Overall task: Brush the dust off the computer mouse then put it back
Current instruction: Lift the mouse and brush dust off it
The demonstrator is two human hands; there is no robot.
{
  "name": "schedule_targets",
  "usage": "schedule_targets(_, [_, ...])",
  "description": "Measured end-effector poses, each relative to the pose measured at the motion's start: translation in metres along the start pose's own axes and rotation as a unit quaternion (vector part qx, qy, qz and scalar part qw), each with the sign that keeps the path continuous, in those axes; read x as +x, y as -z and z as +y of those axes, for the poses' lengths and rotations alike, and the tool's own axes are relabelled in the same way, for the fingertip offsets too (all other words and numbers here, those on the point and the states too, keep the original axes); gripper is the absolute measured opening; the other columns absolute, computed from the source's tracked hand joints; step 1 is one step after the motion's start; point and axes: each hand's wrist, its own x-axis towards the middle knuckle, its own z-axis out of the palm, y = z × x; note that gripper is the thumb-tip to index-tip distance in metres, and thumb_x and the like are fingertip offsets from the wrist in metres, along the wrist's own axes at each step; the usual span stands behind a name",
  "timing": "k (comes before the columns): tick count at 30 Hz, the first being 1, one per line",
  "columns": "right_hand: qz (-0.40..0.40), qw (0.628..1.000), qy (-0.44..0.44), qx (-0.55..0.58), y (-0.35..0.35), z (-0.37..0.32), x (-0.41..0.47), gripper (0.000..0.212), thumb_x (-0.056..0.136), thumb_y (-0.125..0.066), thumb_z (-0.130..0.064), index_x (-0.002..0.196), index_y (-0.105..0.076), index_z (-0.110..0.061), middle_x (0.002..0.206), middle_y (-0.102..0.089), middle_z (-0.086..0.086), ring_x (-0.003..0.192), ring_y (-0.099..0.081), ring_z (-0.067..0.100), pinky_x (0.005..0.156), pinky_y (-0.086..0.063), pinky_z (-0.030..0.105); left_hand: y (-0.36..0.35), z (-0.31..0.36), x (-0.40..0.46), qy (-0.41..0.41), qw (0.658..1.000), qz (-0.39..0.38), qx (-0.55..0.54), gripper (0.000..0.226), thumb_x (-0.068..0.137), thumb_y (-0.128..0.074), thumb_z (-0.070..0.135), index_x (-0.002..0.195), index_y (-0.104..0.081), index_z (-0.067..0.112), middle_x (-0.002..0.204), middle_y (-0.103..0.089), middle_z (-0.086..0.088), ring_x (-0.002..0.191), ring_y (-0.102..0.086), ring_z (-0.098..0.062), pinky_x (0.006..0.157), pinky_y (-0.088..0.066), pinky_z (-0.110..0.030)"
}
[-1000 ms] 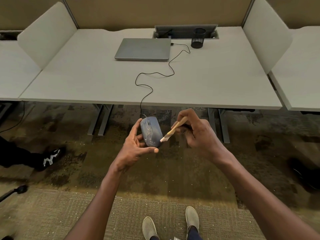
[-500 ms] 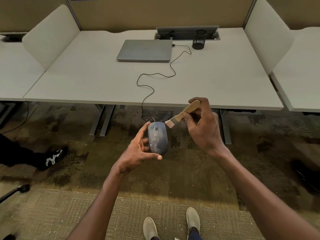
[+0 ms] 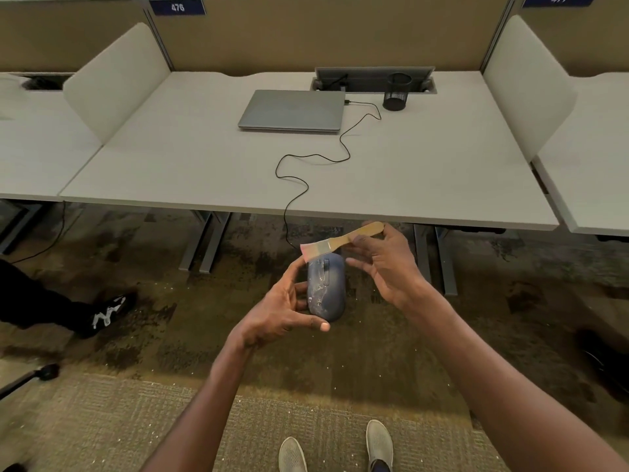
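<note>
Right now the mouse sits out over the floor, in front of the desk, propped loosely between the left hand's spread fingers and thumb, while the right hand pinches the brush handle with its bristles at the mouse's front end. A firm stroke could likely knock it from that light hold, and a drop would jerk the cable toward the laptop.

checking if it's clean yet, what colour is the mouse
Dark blue-grey mouse, with pale dusty streaks on its top; the head view shows it, held in the left hand.
</note>
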Motion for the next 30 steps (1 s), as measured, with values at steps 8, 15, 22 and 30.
schedule_targets(8, [-0.039, 0.997, -0.065, 0.028, -0.004, 0.008, 0.000, 0.019, 0.097, -0.062, -0.005, 0.116, -0.061, -0.009, 0.107, -0.073, 0.015, 0.111, -0.070, 0.033, 0.096, -0.056, 0.047, -0.001, 0.004, -0.002, 0.024, 1.000, -0.010, -0.016, 0.107, 0.066, -0.084, -0.012, 0.146, -0.029, 0.031, 0.138, -0.061, -0.009, 0.124, -0.065, -0.024, 0.094, -0.059, -0.042])
schedule_targets(15, [-0.030, 0.997, -0.048, 0.056, -0.004, 0.009, -0.002, 0.018, 0.095, -0.063, -0.001, 0.113, -0.060, -0.005, 0.106, -0.071, 0.017, 0.105, -0.070, 0.032, 0.075, -0.060, 0.031, 0.002, 0.003, -0.003, 0.012, 0.999, 0.020, -0.048, 0.101, 0.068, -0.081, -0.018, 0.147, -0.028, 0.016, 0.130, -0.069, -0.006, 0.119, -0.068, -0.026, 0.088, -0.060, -0.035])
schedule_targets(22, [0.009, 0.995, -0.032, 0.096, 0.000, 0.012, -0.002, 0.023, 0.097, -0.063, -0.005, 0.120, -0.058, -0.003, 0.122, -0.067, 0.023, 0.111, -0.069, 0.031, 0.080, -0.059, 0.034, -0.005, -0.004, -0.007, -0.051, 0.990, 0.109, -0.077, 0.085, 0.064, -0.088, 0.001, 0.139, -0.053, 0.022, 0.136, -0.067, 0.002, 0.123, -0.066, -0.024, 0.093, -0.058, -0.031])
schedule_targets(30, [0.043, 0.988, -0.024, 0.149, 0.000, 0.020, -0.004, 0.035, 0.096, -0.064, -0.006, 0.129, -0.054, -0.002, 0.129, -0.064, 0.025, 0.118, -0.065, 0.034, 0.093, -0.058, 0.040, -0.029, -0.018, -0.005, -0.087, 0.969, 0.215, -0.084, 0.084, 0.057, -0.094, 0.012, 0.131, -0.057, 0.026, 0.124, -0.073, 0.004, 0.119, -0.068, -0.012, 0.090, -0.057, -0.023])
